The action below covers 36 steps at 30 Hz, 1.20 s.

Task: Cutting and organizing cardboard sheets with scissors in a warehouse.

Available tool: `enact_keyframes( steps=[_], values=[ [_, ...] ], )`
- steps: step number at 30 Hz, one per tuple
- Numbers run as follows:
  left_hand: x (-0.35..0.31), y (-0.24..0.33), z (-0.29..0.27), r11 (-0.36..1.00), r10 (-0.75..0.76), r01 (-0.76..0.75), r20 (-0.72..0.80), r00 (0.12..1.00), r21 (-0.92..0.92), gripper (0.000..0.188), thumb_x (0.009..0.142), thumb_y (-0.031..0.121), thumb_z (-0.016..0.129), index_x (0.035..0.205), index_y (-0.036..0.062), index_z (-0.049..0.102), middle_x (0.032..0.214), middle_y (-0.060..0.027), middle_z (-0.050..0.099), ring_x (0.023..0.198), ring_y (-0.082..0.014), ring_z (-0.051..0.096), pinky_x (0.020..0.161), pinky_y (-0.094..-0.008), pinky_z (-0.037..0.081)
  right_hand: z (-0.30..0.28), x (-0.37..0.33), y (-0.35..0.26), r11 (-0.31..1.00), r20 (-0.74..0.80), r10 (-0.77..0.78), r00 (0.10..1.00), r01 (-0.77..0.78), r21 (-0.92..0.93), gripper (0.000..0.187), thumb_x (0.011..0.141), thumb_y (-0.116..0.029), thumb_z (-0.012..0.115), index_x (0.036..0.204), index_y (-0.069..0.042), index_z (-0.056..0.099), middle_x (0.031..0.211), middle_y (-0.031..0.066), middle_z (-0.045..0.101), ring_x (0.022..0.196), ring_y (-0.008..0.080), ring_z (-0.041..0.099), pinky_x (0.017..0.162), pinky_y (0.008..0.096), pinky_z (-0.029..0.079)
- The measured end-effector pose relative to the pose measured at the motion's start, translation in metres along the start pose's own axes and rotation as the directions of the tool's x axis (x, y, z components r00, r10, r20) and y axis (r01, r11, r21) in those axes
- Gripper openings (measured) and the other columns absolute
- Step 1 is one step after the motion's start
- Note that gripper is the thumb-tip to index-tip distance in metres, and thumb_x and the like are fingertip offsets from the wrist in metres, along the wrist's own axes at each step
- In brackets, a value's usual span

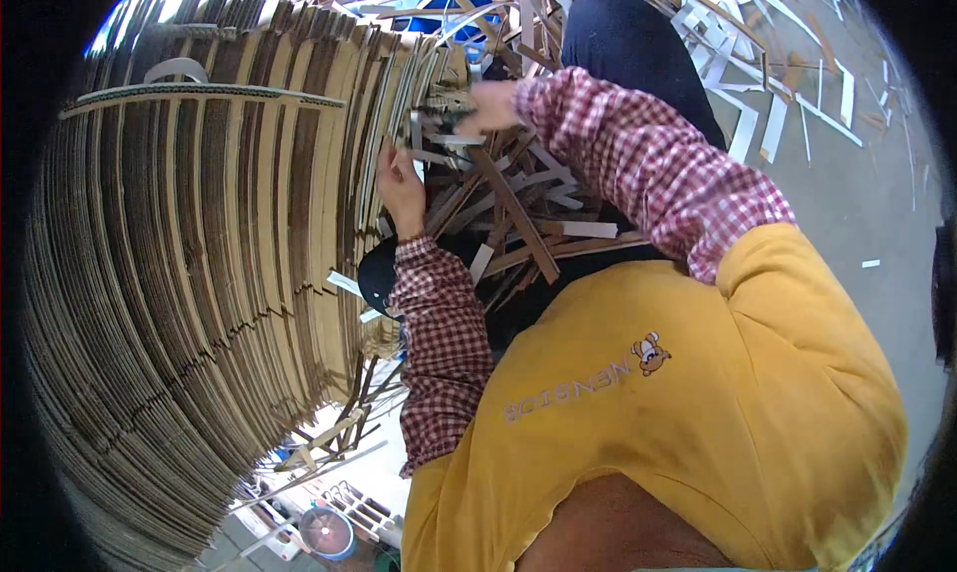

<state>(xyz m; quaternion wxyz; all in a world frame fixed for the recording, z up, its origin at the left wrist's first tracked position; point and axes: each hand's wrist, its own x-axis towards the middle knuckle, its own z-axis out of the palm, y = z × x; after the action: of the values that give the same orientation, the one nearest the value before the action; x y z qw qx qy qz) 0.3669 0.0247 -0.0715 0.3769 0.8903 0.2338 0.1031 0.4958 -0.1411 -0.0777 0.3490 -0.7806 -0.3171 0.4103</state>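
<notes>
A tall stack of cardboard sheets (229,223) fills the left side, its edges facing me. At its right edge, my left hand (402,193) is closed, with thumb and fingers pinched together; what lies between them is too small to make out. Just beyond, to the right, my right hand (491,109) is curled and smeared by motion, closed around something dark and blurred against the stack. Short white strips cross the gap between the hands. Below them, brown and white cardboard strips (516,213) lie in a loose heap between my legs.
One strip (199,96) lies across the top of the stack. More offcuts (738,34) are scattered over the grey floor (857,303) at upper right. A blue thing (444,14) shows behind the heap. At lower left stands a round bucket (327,534).
</notes>
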Motion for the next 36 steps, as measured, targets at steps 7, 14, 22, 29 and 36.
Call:
enact_keyframes(
  steps=[7,14,22,29,36],
  values=[
    [-0.001,0.014,0.012,0.949,0.057,-0.065,-0.034,0.998,-0.308,0.047,0.092,0.029,0.041,0.13,0.0022,0.032,0.125,-0.0186,0.04,0.115,-0.0253,0.041,0.094,-0.0333,0.034,0.0,0.078,-0.024,0.993,-0.121,-0.116,0.986,0.118,0.005,0.048,0.081,-0.045,0.051,0.066,0.0,0.057,0.058,0.0075,0.049,0.049,0.0182,0.042,0.051,0.0385,0.037],
    [0.013,0.032,0.019,0.913,0.097,-0.122,-0.083,0.992,-0.389,0.045,0.093,0.028,0.038,0.128,0.0009,0.034,0.128,-0.0155,0.038,0.116,-0.0238,0.039,0.096,-0.0339,0.033,0.021,0.076,-0.045,0.993,-0.215,-0.036,0.976,0.06,0.105,0.042,0.078,-0.032,0.053,0.078,0.01,0.057,0.068,0.0178,0.059,0.059,0.0285,0.056,0.059,0.039,0.046],
    [-0.018,-0.007,-0.003,0.945,0.305,-0.266,-0.221,0.926,0.191,0.037,0.089,0.025,0.046,0.116,-0.0009,0.047,0.112,-0.0178,0.043,0.098,-0.0293,0.047,0.079,-0.0372,0.041,0.049,-0.004,-0.016,0.998,0.049,-0.044,0.998,0.046,-0.043,0.053,0.08,-0.04,0.054,0.093,0.012,0.053,0.079,0.0196,0.057,0.072,0.0292,0.057,0.067,0.0373,0.047],
    [-0.004,-0.011,-0.007,0.982,0.119,-0.047,-0.401,0.908,0.184,0.039,0.086,0.025,0.053,0.108,-0.0064,0.044,0.107,-0.0183,0.046,0.087,-0.0235,0.05,0.07,-0.0346,0.046,0.033,-0.005,-0.02,0.999,0.281,0.019,0.96,-0.008,-0.042,0.047,0.082,-0.042,0.053,0.081,0.005,0.055,0.066,0.0101,0.057,0.06,0.0242,0.055,0.066,0.0379,0.045],
    [0.002,-0.045,0.002,0.658,-0.48,0.273,-0.111,0.87,-0.702,0.031,0.09,0.025,0.042,0.082,-0.0013,0.056,0.066,-0.0063,0.053,0.058,-0.0186,0.051,0.052,-0.0339,0.043,0.007,-0.026,-0.018,0.997,0.396,-0.066,0.916,0.08,-0.017,0.041,0.083,-0.037,0.053,0.091,0.002,0.059,0.076,0.0068,0.06,0.07,0.0167,0.056,0.066,0.0322,0.045]
  ],
)
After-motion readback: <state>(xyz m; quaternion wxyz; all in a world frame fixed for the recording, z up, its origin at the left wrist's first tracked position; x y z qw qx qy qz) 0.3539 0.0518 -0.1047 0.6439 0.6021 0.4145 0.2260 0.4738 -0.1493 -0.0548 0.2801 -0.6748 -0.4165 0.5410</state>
